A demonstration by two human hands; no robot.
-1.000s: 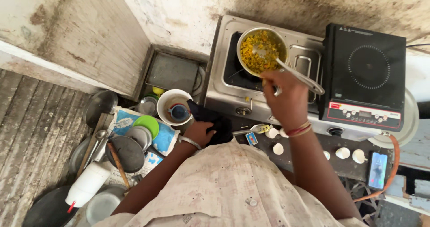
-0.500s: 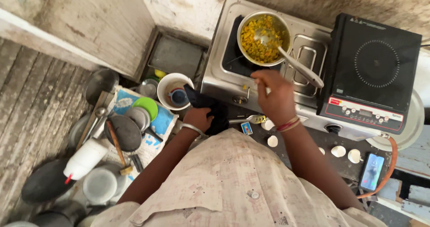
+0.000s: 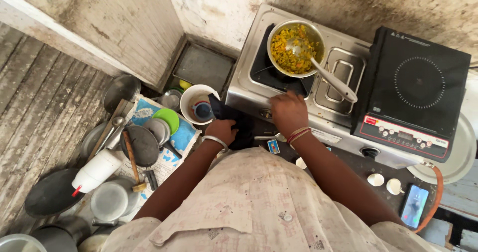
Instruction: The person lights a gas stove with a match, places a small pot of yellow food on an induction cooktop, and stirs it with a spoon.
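Your right hand (image 3: 289, 111) rests, fingers curled on nothing, on the stove (image 3: 298, 90) front, just below the pan (image 3: 295, 48). Your left hand (image 3: 222, 130) grips a dark cloth (image 3: 234, 120) beside the stove's left edge.

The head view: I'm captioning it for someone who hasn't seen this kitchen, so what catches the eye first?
The pan of bright yellow food on the steel gas stove, top centre, with a ladle resting in it. Next to it on the right sits a black induction cooktop. The right hand rests at the stove's front edge, the left hand on a dark cloth, beside a floor heap of pots and lids at left.
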